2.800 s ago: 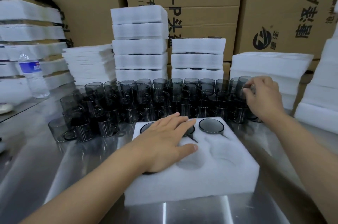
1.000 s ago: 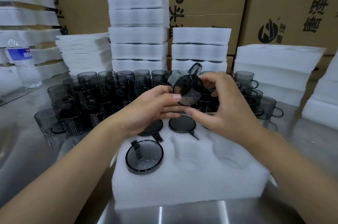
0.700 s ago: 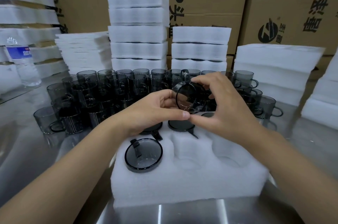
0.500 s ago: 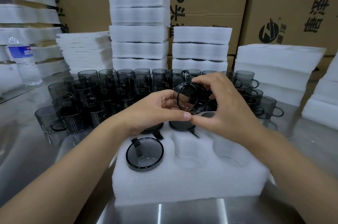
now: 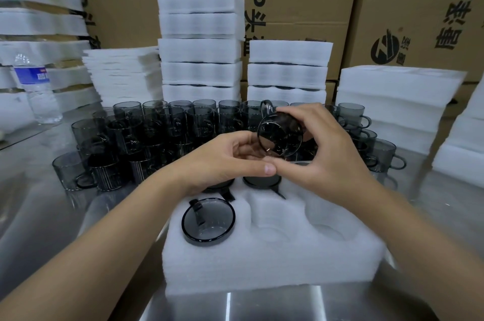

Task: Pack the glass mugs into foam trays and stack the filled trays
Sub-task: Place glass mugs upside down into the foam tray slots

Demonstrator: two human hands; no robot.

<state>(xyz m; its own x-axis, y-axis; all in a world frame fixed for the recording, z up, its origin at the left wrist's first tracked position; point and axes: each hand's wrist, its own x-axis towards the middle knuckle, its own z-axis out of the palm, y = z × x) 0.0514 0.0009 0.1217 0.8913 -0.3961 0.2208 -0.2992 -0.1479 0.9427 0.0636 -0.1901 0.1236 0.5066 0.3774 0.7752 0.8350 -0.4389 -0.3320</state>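
Together, the left hand and right hand hold one smoky glass mug tipped on its side, handle uppermost, above the far half of the foam tray. Each grip is closed on the mug, fingers and thumbs curled about its wall. The tray sits at the near edge of the surface. One seated mug fills its near-left pocket, and a second seated mug fills a far pocket. Loose mugs crowd toward the far edge, in front of stacked trays.
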